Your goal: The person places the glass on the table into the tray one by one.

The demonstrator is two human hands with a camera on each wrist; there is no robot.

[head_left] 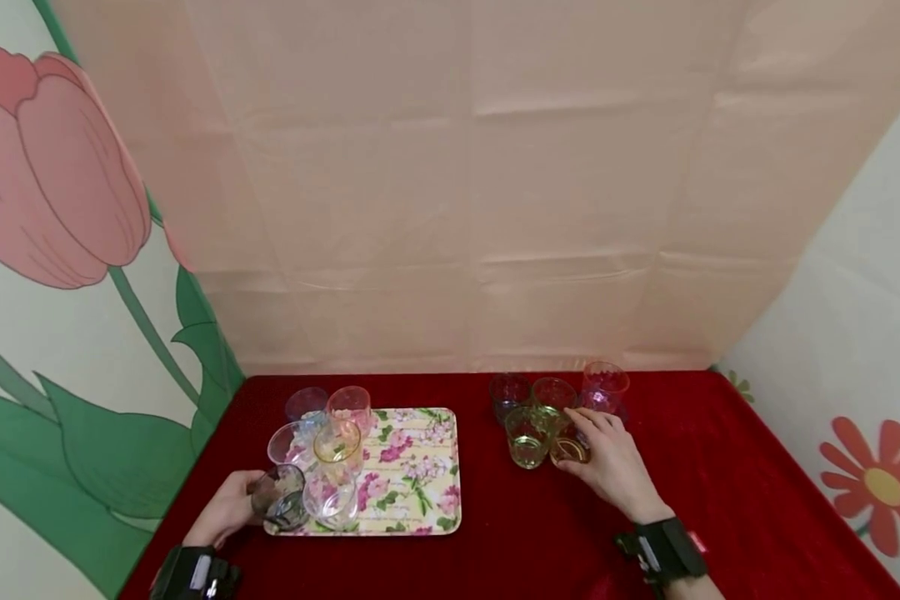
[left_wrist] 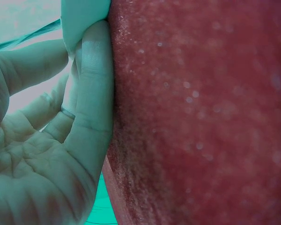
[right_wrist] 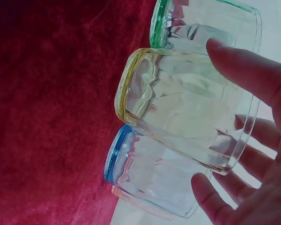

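Observation:
In the head view, my left hand (head_left: 228, 504) is at the front left corner of a flowered tray (head_left: 420, 521), beside a smoky grey drinking glass (head_left: 288, 504). The left wrist view shows its thumb and index finger (left_wrist: 96, 89) pinching a pale, smooth edge, which looks like the tray's rim. My right hand (head_left: 611, 458) is at a yellow-tinted drinking glass (head_left: 570, 450) on the red cloth. In the right wrist view, its thumb and fingers lie around the yellow glass (right_wrist: 182, 103). Glasses with green (right_wrist: 201, 28) and blue (right_wrist: 154, 168) bases stand on either side.
Several tinted glasses, among them a pink one (head_left: 351, 408) and a yellow one (head_left: 337, 446), crowd the tray's left half. Around my right hand stand a pale green glass (head_left: 527, 446), a dark blue one (head_left: 508, 392) and a pink one (head_left: 603, 383). A beige wall hanging (head_left: 465, 208) rises behind.

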